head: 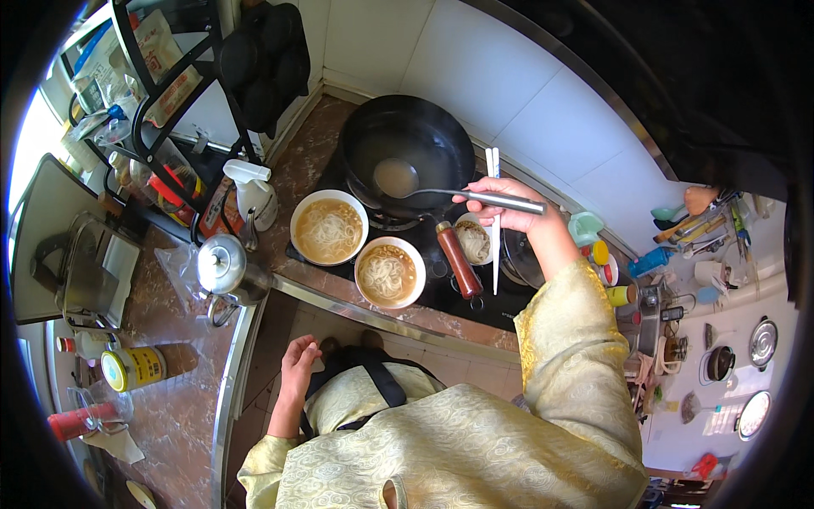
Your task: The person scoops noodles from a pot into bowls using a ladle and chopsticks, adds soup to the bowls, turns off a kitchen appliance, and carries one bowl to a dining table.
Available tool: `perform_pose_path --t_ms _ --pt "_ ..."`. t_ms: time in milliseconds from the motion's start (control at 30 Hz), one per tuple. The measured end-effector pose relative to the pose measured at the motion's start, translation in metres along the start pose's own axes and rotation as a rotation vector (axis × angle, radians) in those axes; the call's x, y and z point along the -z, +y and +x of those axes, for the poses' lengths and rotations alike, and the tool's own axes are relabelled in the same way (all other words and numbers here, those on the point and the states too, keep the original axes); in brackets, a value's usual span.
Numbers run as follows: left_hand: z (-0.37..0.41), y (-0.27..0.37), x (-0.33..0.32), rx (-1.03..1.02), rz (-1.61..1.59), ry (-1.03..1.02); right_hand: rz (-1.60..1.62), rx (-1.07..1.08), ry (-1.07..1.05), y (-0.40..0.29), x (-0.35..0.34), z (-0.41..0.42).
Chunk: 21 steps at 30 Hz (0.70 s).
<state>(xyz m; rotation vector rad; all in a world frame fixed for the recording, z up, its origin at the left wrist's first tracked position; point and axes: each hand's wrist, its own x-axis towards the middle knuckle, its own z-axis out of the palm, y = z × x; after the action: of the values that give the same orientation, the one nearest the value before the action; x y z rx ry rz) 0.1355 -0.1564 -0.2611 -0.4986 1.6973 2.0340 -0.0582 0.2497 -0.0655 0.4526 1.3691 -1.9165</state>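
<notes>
My right hand [507,202] grips the metal handle of a ladle [395,179], whose bowl holds cloudy liquid inside a black wok [439,143]. The same hand has a pair of white chopsticks [496,254] against it, pointing across a small bowl of noodles [472,240]. The wok's reddish wooden handle [459,261] points towards me. Left of that handle, two bowls of noodles in broth stand at the stove's front, one nearer [390,272] and one farther left [329,227]. My left hand [301,359] hangs in front of my body, fingers curled, with nothing visible in it.
A metal kettle [222,264] and a white spray bottle [251,191] stand left of the stove. A black rack [149,153] rises behind them. A yellow-labelled jar [135,368] lies in view on the left counter [172,420]. Right of the stove are a pot lid [523,254] and several jars.
</notes>
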Motion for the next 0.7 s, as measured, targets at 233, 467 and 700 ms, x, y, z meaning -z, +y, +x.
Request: perform_pose_path --t_ms 233,467,700 --pt "-0.001 0.005 -0.005 0.035 0.02 0.015 -0.068 0.119 0.073 0.0 -0.006 -0.033" --pt "0.004 0.01 -0.01 0.049 0.035 -0.022 -0.048 0.179 0.148 -0.006 -0.019 -0.072" --pt "0.007 0.012 -0.012 0.055 0.044 -0.066 -0.156 0.224 0.126 -0.001 -0.052 -0.105"
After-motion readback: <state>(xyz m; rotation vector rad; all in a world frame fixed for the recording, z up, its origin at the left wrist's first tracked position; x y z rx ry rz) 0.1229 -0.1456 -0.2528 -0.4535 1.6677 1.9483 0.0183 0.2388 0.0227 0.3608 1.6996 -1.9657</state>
